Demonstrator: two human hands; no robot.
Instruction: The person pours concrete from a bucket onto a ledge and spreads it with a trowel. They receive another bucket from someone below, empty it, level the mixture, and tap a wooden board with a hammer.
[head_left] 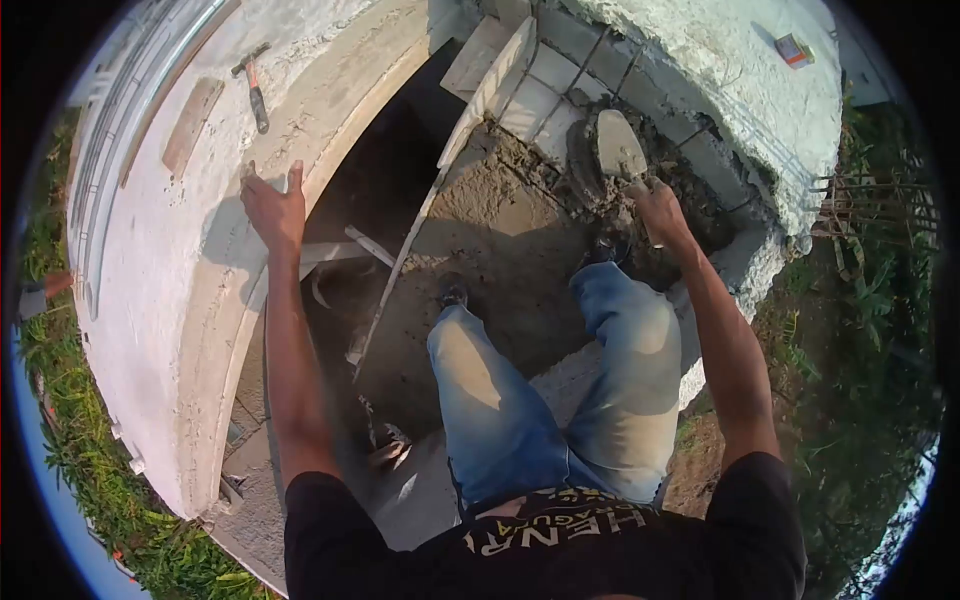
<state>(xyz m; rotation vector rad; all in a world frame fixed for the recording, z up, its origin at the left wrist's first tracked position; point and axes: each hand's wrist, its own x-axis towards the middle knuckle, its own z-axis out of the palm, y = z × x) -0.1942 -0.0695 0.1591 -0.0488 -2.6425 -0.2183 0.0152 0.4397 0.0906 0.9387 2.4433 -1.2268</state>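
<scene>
My right hand is wrapped around the handle of a trowel. The trowel's pale, mortar-smeared blade points away from me, over a dark, rounded, mortar-caked object that may be a tub. Wet mortar lies in clumps beside it, among rebar. On the other side, my left hand rests at the curved concrete edge with thumb and fingers apart, holding nothing. Rough mortar covers part of the sloping surface between my hands.
A hammer and a flat wooden piece lie on the white slab at left. A small box sits on the right-hand ledge. A dark opening drops beside a thin board edge. Rebar ends stick out at right.
</scene>
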